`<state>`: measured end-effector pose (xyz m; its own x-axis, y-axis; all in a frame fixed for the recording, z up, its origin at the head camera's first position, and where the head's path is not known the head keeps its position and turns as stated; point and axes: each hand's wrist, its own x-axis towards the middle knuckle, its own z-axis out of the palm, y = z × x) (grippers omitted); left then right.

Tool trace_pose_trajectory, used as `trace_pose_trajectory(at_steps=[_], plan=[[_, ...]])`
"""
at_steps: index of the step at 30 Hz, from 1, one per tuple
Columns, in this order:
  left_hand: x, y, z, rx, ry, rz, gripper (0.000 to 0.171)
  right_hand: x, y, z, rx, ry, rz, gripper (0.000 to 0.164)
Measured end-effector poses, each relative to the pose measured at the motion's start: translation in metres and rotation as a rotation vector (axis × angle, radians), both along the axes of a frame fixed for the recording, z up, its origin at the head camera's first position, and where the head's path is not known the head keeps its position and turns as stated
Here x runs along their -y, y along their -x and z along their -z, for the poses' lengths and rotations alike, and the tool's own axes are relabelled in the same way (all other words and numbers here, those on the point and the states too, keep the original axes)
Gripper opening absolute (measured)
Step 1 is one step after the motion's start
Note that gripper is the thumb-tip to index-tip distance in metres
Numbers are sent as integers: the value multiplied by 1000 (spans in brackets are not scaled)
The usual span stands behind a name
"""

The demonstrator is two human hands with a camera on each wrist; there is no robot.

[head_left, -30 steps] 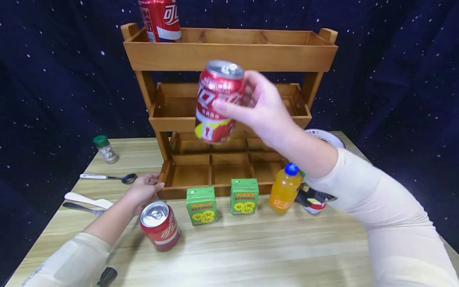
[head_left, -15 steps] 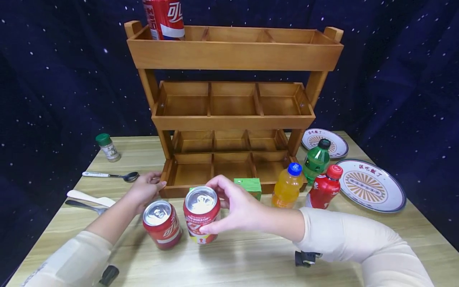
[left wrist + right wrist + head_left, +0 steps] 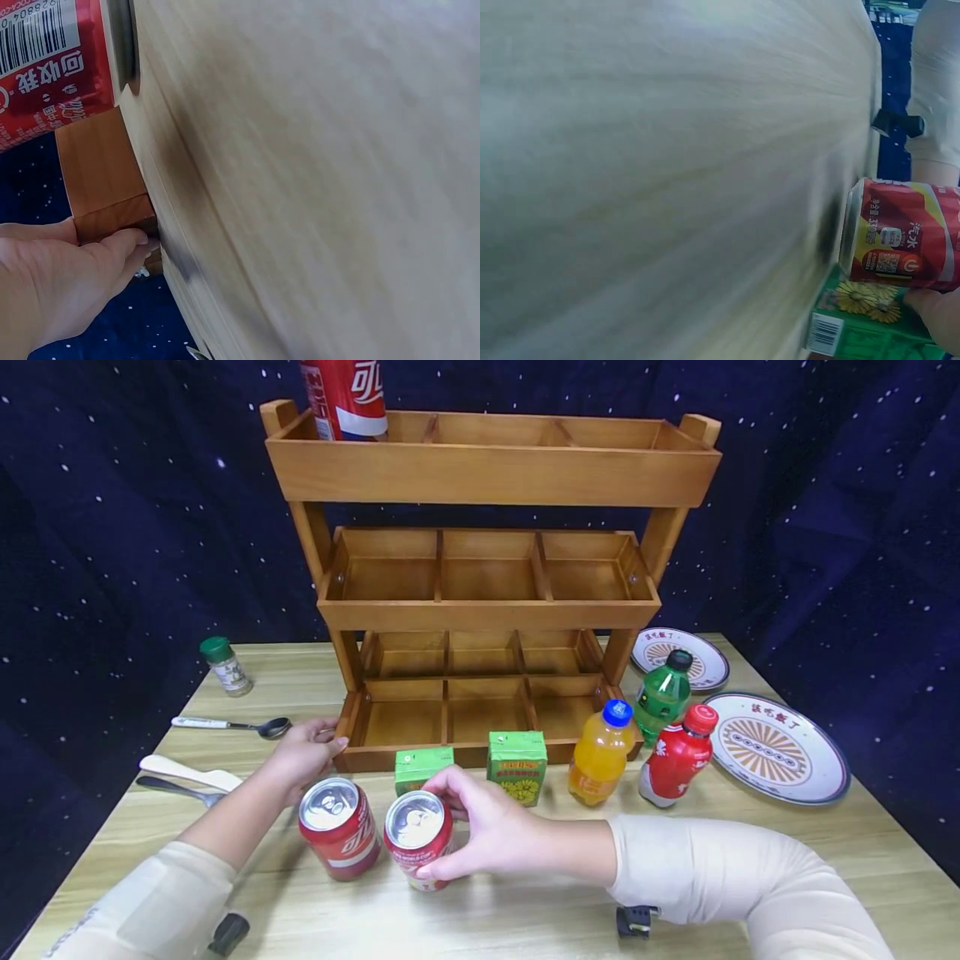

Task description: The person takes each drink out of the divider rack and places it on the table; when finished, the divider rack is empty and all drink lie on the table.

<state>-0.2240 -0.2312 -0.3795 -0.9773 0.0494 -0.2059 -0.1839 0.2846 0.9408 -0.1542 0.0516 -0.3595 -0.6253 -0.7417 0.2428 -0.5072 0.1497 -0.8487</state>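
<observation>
My right hand (image 3: 491,827) grips a red cola can (image 3: 414,839), thumb on the near side and fingers round the back. The can is upright at the table surface; I cannot tell whether its base touches. Just left of it stands a second red can (image 3: 339,831). My left hand (image 3: 303,760) holds the lower left corner of a wooden tiered rack (image 3: 495,472); the left wrist view shows thumb and fingers pinching the rack's end (image 3: 105,180). Behind the held can is a green drink carton (image 3: 422,762), partly hidden. Another can (image 3: 345,402) stands in the rack's top left compartment.
A second green carton (image 3: 517,764), an orange juice bottle (image 3: 602,756), a red bottle (image 3: 678,756) and a green bottle (image 3: 663,693) line the right side. Plates (image 3: 780,747) lie beyond. At left are a spoon (image 3: 232,724), other cutlery (image 3: 191,772) and a shaker (image 3: 227,668).
My right hand has brought its can down from in front of the rack's middle tier to beside the other can, then slightly nearer me. The left hand keeps its place on the rack.
</observation>
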Motion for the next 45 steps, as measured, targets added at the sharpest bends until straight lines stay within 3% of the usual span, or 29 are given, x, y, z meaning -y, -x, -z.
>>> trace_pose_trajectory(at_steps=[8,13,16,19,21,24,29,33,38,45], plan=[[-2,-1,-2,9,3,1,57,0,0,8,-13,14,7,65],[-1,1,-2,1,12,0,58,-4,-1,2,-129,-85,61,69],[-1,2,-2,-2,14,1,58,-8,-3,-11,-224,-125,90,75],[-2,2,-3,-1,11,4,58,-12,-2,-36,-246,-87,96,73],[-2,2,-3,1,13,2,57,-14,2,-62,-245,-29,96,69],[-3,2,-2,-1,21,-1,57,-20,7,-115,-223,91,113,60],[-4,2,-2,-2,25,5,56,-28,26,-206,-272,354,189,54],[-3,1,0,1,27,4,56,-24,49,-259,-277,400,324,52],[-2,0,0,-6,33,5,55,-7,85,-295,-240,284,458,60],[-2,1,-1,-2,21,-1,53,27,136,-308,-179,41,551,77]])
